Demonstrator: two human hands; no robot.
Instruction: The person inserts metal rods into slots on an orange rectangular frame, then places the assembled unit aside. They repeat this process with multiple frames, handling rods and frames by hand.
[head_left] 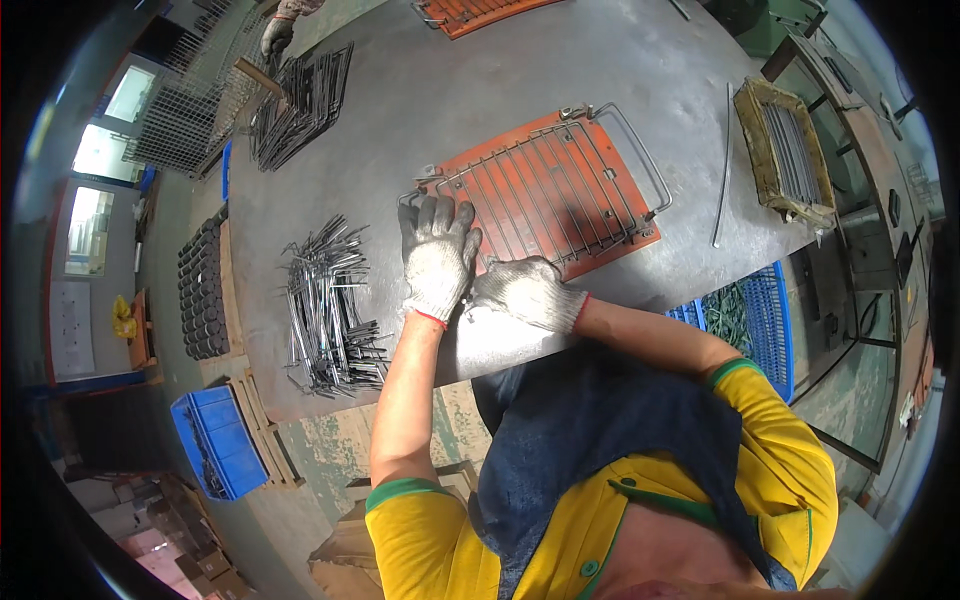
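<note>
An orange-red fixture plate [627,187] lies on the metal table with a wire rack [545,195] of parallel grey rods set on it. A bent wire handle [655,165] stands out at the rack's right end. My left hand [437,252], in a dark-fingered white work glove, rests with fingers stretched out over the plate's left end, by a small clamp [428,174]. My gloved right hand [525,290] is closed at the plate's near left corner; whatever its fingers hold is hidden. Left of my left hand lies a loose heap of short bent rods [335,310].
A stack of bent wire frames [300,105] lies at the far left, near another person's gloved hand [277,38]. At right are a long rod [724,165] and a yellowish box of rods [760,150]. Another orange plate [490,12] sits at the far edge. Blue crates [225,440] stand below the table.
</note>
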